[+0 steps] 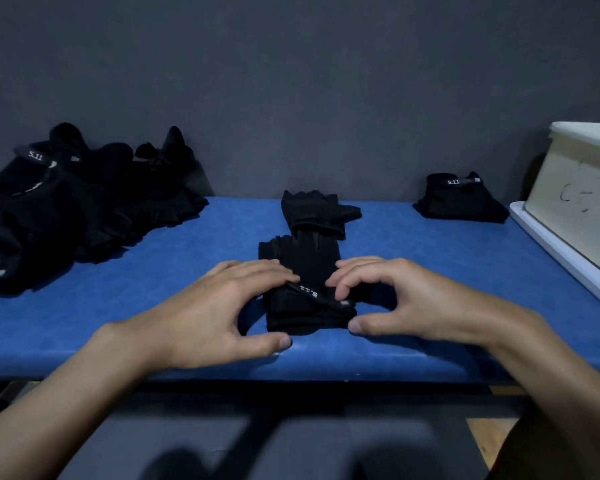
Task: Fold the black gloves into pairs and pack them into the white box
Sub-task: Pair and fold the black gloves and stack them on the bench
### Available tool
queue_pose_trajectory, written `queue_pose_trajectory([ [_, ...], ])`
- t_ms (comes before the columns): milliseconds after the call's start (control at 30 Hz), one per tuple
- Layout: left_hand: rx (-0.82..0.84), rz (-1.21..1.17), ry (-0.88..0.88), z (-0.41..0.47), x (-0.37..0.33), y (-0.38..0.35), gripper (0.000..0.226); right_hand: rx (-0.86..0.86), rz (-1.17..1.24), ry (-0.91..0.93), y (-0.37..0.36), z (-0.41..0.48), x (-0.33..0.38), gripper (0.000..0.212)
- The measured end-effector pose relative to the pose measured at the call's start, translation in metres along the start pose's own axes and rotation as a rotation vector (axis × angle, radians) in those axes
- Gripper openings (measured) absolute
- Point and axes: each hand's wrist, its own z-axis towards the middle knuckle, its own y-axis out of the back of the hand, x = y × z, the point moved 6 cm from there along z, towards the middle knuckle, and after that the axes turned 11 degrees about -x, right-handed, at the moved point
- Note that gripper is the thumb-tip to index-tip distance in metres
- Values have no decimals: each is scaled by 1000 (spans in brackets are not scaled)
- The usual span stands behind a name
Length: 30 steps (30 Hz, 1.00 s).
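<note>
1. My left hand (219, 313) lies on the wrist end of the near glove (305, 258). Its fingers are almost straight and press down on the cloth, and the thumb rests on the blue desk (153, 306) just beside the glove's near corner. That grip is released: it presses flat and does not clench.
2. My right hand (406, 299) has its fingers curled, with the tips on the glove's strap (321, 295). The thumb touches the cuff's near right corner, so this grip is grasping the cuff between fingertips and thumb.
3. The near glove lies at the middle of the desk with its long axis running straight away from me. The cuff is toward me and the short finger ends point at the wall.
4. Just beyond it, the second glove (314, 211) lies on nearly the same line, finger ends toward the wall. Its cuff touches the near glove's finger end.
5. At far left is a loose pile of black gloves (84, 202). At far right, a folded pair (459, 199) sits near the white box (582, 188), which stands on a white tray (561, 258).
</note>
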Motion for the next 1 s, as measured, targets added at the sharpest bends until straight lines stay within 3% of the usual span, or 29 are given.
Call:
queue_pose_trajectory([
  [233,-63,-36,9,-1,2,2,74,-128,45,4,4,3,5,13],
  [433,-196,-278,92,4,2,7,29,-293,210,-23,12,6,9,16],
  [667,-366,-499,360,9,9,9,51,-278,410,-62,9,12,2,43],
  [833,-429,-461,442,12,18,7,42,-445,448,-100,0,26,-2,15],
  [933,-472,-477,477,14,24,7,10,-531,414,-151,-3,36,-6,14],
  [1000,-501,-488,477,14,26,7,25,-586,332,-187,-5,41,-12,15],
])
